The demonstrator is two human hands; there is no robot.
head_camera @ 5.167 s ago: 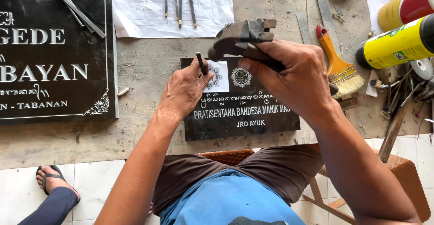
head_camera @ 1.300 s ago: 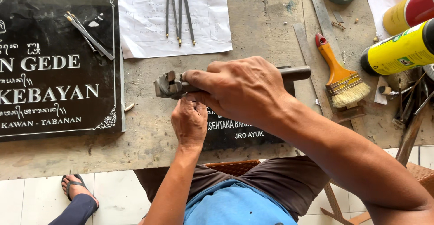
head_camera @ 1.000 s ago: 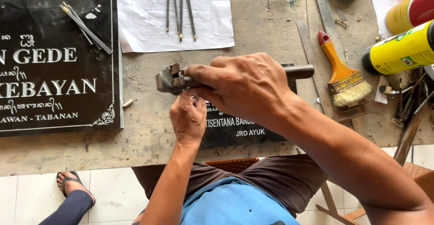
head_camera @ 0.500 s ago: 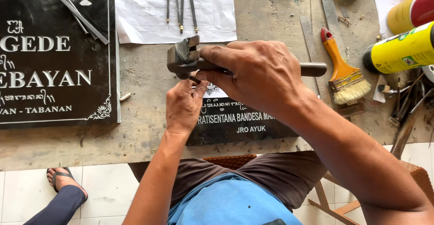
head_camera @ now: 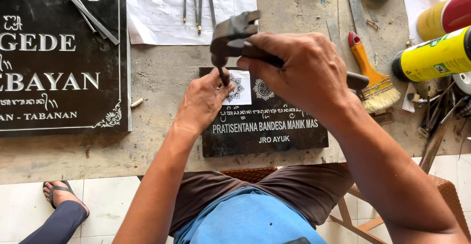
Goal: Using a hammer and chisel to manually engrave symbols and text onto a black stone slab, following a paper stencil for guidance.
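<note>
Right hand (head_camera: 299, 72): fingers clamped on hammer (head_camera: 235, 35) handle, head raised at 12 o'clock of small black plaque (head_camera: 267, 121). Left hand (head_camera: 203, 99): fingertips pinched together on thin chisel (head_camera: 223, 76), tip on plaque's upper-left corner. Plaque flat on workbench (head_camera: 162, 77), centre. Paintbrush (head_camera: 370, 75) at 3 o'clock; large black plaque (head_camera: 59, 57) at 9 o'clock; paper sheet (head_camera: 157, 8) at 11 o'clock.

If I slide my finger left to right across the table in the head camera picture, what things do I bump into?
Big black plaque → white paper → left hand → hammer → right hand → paintbrush → yellow spray can.
</note>
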